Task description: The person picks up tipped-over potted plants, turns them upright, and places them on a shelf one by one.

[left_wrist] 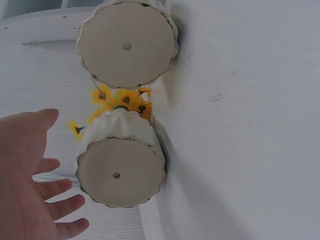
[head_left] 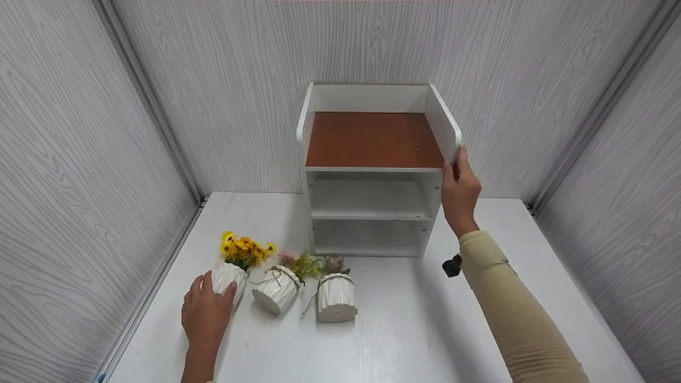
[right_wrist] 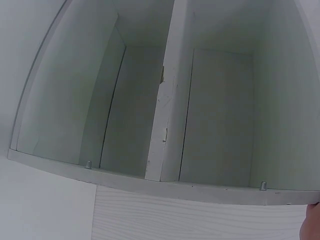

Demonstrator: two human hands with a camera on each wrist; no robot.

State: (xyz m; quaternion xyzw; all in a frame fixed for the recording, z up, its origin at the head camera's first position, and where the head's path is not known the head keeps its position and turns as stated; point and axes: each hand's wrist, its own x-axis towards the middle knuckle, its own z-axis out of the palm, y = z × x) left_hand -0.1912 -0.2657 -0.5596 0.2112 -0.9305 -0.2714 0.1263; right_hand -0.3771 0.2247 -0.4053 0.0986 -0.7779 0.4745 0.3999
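Observation:
A small white shelf unit [head_left: 371,217] with a brown top stands against the back wall. My right hand [head_left: 462,194] grips the front edge of its right side panel [head_left: 446,130], thumb in front; only a bit of that hand enters the right wrist view. On the left, my left hand [head_left: 207,308] is beside a white fluted pot [left_wrist: 121,172] of yellow flowers [head_left: 245,250], lying on its side. In the left wrist view its fingers are spread, with a gap to the pot.
Two more white pots lie tipped over with twine round their rims: a middle pot [head_left: 277,290] and a right pot [head_left: 337,298], with pink and green sprigs. They are on the white table [head_left: 393,340] before the shelf. Grey wood-grain walls [head_left: 80,159] enclose the sides and back.

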